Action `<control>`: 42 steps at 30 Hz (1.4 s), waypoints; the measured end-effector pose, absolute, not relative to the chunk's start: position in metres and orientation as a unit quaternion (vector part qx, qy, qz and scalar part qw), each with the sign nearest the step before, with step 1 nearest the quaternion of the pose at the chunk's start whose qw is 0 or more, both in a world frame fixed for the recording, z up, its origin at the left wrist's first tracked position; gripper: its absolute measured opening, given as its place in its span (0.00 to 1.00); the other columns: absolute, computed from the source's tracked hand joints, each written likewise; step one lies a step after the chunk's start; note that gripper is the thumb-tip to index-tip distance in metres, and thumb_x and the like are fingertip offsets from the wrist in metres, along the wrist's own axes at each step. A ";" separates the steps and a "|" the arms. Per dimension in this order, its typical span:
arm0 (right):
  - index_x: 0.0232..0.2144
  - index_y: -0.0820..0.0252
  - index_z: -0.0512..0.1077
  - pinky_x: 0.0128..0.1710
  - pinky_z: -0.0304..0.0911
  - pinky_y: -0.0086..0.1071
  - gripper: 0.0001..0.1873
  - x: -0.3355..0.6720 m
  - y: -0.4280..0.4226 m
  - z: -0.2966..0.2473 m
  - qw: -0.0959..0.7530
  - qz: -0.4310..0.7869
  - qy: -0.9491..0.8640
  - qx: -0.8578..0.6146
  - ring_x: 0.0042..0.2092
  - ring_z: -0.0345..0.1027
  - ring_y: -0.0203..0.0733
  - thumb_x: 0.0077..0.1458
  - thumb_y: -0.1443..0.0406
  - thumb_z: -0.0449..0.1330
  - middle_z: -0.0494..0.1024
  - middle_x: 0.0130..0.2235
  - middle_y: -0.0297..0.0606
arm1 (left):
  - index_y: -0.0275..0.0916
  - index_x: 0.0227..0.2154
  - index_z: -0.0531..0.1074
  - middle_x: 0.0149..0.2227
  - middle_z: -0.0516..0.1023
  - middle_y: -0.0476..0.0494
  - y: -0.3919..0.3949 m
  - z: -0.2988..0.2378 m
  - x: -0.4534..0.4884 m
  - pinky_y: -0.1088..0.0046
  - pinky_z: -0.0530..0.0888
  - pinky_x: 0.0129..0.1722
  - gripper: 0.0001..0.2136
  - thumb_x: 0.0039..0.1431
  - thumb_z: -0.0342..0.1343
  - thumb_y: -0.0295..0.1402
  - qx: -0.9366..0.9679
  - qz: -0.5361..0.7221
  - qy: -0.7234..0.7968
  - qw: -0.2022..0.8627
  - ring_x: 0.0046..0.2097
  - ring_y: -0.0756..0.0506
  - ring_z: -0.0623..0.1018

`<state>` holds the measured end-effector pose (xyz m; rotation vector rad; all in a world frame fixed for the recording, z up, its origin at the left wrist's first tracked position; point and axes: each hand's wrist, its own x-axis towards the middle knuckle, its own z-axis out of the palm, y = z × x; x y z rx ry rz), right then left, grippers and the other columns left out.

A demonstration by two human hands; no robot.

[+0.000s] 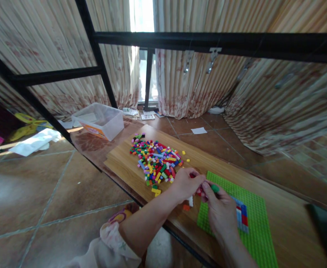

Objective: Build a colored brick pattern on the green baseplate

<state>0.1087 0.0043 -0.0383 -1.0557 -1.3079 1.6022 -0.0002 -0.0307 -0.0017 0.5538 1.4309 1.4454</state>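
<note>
My left hand (186,183) and my right hand (219,205) meet fingertip to fingertip above the left edge of a green studded baseplate (260,223). A green toy brick (215,188) shows among the curled fingers of my right hand. My left fingers are pinched together; what they hold is too small and covered to make out. Partly behind my right hand, blue, red, white and grey bricks (244,216) form a low build on the baseplate. A white brick (190,201) and an orange brick (186,207) lie just below my hands.
A big pile of mixed toy bricks (159,160) spreads over the wooden board (118,158) to the left. Beyond it stands a clear plastic bin (114,124). Black metal bars (163,38) cross in front of curtains. A dark object (324,227) lies at the right.
</note>
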 end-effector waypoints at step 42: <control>0.43 0.53 0.76 0.48 0.67 0.42 0.22 0.109 0.002 -0.015 0.314 0.781 -0.427 -0.331 0.45 0.73 0.45 0.41 0.65 0.67 0.80 0.42 0.39 | 0.34 0.22 0.74 0.21 0.70 0.51 -0.040 0.005 -0.055 0.78 0.61 0.27 0.15 0.60 0.50 0.36 0.501 0.426 0.697 0.286 0.26 0.52 0.67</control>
